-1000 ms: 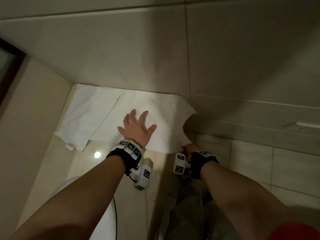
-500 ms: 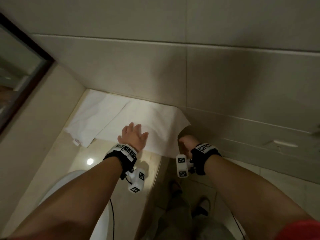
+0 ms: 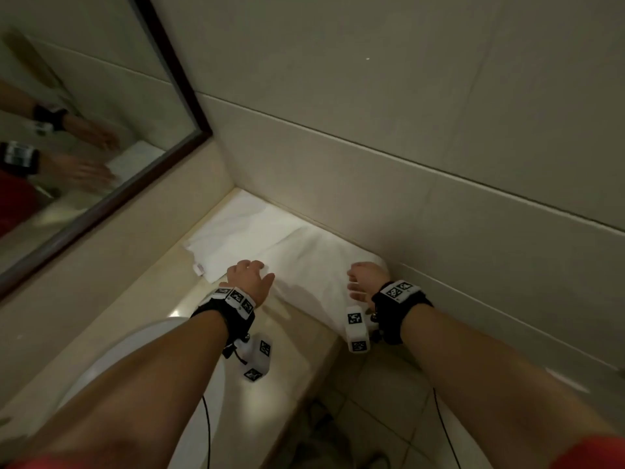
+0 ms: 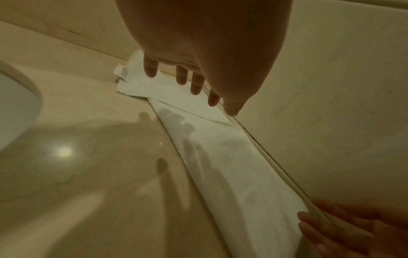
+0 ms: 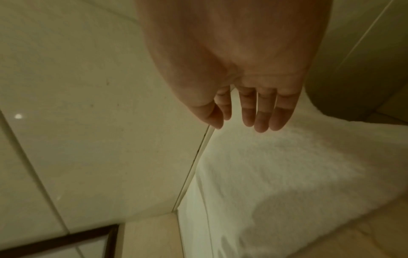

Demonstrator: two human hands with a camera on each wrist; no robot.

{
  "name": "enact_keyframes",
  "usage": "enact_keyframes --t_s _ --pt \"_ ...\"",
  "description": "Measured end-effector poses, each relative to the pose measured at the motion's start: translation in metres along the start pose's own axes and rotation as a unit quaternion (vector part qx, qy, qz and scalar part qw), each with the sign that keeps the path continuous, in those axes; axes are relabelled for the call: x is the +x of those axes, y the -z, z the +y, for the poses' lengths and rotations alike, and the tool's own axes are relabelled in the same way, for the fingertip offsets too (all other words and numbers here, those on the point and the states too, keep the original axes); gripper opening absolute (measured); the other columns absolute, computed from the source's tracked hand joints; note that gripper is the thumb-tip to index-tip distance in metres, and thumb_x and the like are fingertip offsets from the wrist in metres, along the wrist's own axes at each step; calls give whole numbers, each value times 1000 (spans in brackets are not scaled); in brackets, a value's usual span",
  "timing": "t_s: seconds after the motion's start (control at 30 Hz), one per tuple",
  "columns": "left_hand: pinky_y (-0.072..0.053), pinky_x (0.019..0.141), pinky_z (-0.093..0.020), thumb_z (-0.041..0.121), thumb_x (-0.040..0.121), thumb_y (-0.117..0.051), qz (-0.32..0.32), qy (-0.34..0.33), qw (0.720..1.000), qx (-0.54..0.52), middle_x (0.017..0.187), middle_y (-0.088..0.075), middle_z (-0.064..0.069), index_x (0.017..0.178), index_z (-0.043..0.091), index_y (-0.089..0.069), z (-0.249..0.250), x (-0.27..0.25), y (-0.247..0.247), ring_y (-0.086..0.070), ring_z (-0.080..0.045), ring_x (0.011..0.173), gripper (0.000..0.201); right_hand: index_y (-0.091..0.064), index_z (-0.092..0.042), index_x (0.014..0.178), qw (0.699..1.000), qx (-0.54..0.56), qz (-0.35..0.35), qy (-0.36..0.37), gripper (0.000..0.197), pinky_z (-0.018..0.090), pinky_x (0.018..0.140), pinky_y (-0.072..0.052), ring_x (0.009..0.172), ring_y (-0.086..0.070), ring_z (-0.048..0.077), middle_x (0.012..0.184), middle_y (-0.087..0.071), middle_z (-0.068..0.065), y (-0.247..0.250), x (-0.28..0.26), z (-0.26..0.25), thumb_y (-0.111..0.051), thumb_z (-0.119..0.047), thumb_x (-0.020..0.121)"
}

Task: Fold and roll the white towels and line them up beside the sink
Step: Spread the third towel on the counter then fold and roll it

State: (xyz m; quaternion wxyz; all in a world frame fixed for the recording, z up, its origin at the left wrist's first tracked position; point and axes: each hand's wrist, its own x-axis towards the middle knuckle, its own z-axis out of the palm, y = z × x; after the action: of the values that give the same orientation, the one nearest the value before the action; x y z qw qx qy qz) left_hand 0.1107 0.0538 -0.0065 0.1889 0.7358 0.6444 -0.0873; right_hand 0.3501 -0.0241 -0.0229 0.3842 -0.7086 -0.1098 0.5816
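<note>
Two white towels lie on the beige counter [image 3: 294, 350] along the tiled wall. The far towel [image 3: 236, 228] lies flat with a label at its corner, and the near towel [image 3: 314, 265] overlaps it. My left hand [image 3: 250, 277] hovers with relaxed fingers over the near towel's left edge; the left wrist view shows the left hand [image 4: 192, 87] just above the cloth [image 4: 232, 165]. My right hand [image 3: 365, 275] is at the towel's right end by the counter's edge. Its fingers [image 5: 260, 120] are straight over the towel [image 5: 276, 165] and hold nothing.
A white sink basin [image 3: 135, 360] sits in the counter at the lower left. A dark-framed mirror [image 3: 84, 147] hangs on the left wall and reflects both hands. The counter ends on the right, with floor tiles [image 3: 389, 401] below.
My right hand rose from below the counter's edge to the towel's right end. My left hand drew back from the towel's middle to its near left edge. The view tilted up.
</note>
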Motion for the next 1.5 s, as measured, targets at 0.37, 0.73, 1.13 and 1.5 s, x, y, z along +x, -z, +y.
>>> enact_keyframes --t_s 0.37,0.73,1.13,1.5 --pt "-34 109 -40 39 98 -47 -32 98 991 -85 147 -39 -11 139 16 -45 -92 58 17 -41 -33 131 47 -55 -15 118 990 -120 -64 44 28 31 64 -49 80 -57 21 101 -59 8 -111 36 -61 -52 -9 91" --pt "-49 93 -36 19 92 -51 -64 195 919 -336 133 -53 -14 137 26 -47 -148 111 22 -59 -32 108 46 -54 -17 112 973 -191 -124 37 26 26 52 -39 65 -53 17 87 -57 5 -193 64 -78 -51 -5 90" --pt "-50 70 -32 -6 85 -54 16 220 770 -599 90 -65 -16 84 11 -67 -138 134 48 -63 -23 72 21 -48 -18 132 891 -364 -238 132 51 29 61 -48 73 -60 18 90 -63 9 -228 70 -92 -63 -7 84" --pt "-46 63 -26 -2 87 -56 6 187 710 -679 81 -68 -5 108 11 -66 -109 164 87 -62 -14 70 26 -61 -18 81 759 -506 -144 383 17 28 67 -39 71 -52 21 83 -54 6 -257 92 -136 -54 -27 93"
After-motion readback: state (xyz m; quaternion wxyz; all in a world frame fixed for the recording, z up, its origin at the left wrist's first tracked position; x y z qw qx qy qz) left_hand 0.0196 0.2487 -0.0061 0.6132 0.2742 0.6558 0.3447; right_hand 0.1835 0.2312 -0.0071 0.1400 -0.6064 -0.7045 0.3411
